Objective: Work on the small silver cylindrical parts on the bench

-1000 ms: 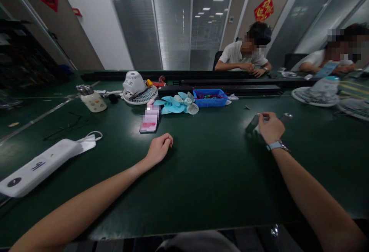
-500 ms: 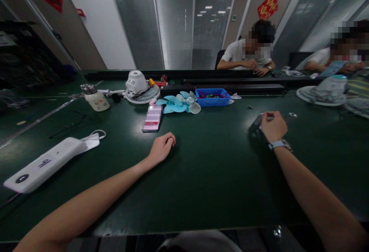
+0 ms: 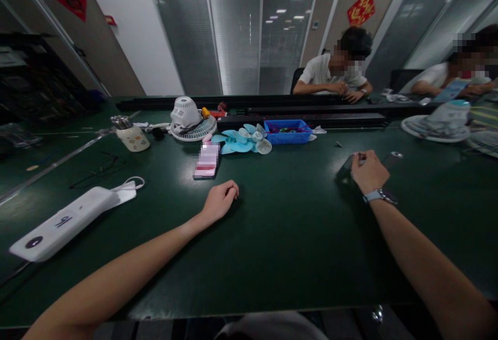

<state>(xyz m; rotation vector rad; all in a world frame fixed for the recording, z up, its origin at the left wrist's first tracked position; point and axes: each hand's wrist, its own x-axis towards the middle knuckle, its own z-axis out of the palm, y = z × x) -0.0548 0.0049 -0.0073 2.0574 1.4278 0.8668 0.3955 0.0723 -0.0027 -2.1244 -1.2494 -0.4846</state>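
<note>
My left hand [image 3: 220,200] rests on the green table [image 3: 280,236] with its fingers curled in; nothing shows in it. A phone with a lit screen [image 3: 207,160] lies just beyond that hand. Farther right, my right hand [image 3: 369,171], a watch on its wrist, is closed at a small dark object on the table, too hidden by the fingers to name. Blue fan blades [image 3: 236,141] and a blue tray of small parts [image 3: 288,131] lie beyond and between the hands.
A white fan part [image 3: 185,114] and a patterned bottle [image 3: 133,136] stand at the back left. A long white device [image 3: 66,223] lies at left. Fan housings [image 3: 439,122] sit at right. Two people [image 3: 330,73] sit across the table.
The view has shifted very slightly. Both hands keep nearly the same place and pose on the table.
</note>
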